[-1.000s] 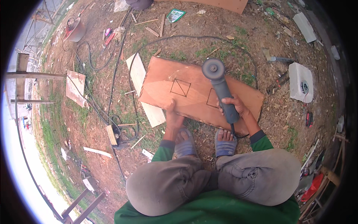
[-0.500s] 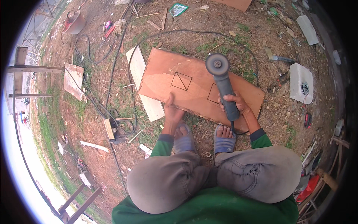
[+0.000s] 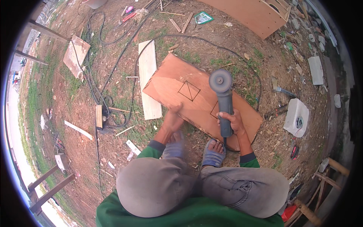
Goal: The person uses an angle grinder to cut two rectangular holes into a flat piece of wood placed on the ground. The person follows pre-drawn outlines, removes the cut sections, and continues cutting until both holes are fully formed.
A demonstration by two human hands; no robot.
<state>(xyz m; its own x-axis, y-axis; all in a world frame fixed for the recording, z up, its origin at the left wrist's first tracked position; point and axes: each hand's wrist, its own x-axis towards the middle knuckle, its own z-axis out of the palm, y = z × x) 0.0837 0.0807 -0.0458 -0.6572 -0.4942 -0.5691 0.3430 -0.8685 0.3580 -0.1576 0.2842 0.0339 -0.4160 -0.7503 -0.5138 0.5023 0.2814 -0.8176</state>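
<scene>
My right hand is closed around the body of an angle grinder. The grinder's round grey disc points away from me, above a reddish-brown wooden board. Dark lines on the board form a square with diagonals; a second outline is partly hidden behind the grinder. My left hand is at the board's near left edge, its thumb side against the wood. Motion smears that hand and its fingers are not distinct. Whether the disc is spinning cannot be told.
A pale plank lies partly under the board's left end. Black cables loop over the ground at left and beyond the board. A white foam block sits at right. My sandalled feet are close to the board's near edge.
The view has shifted, showing more of a brown wooden piece at the top. The board appears turned slightly clockwise. The grinder stays in my right hand and stands more upright in the picture.
</scene>
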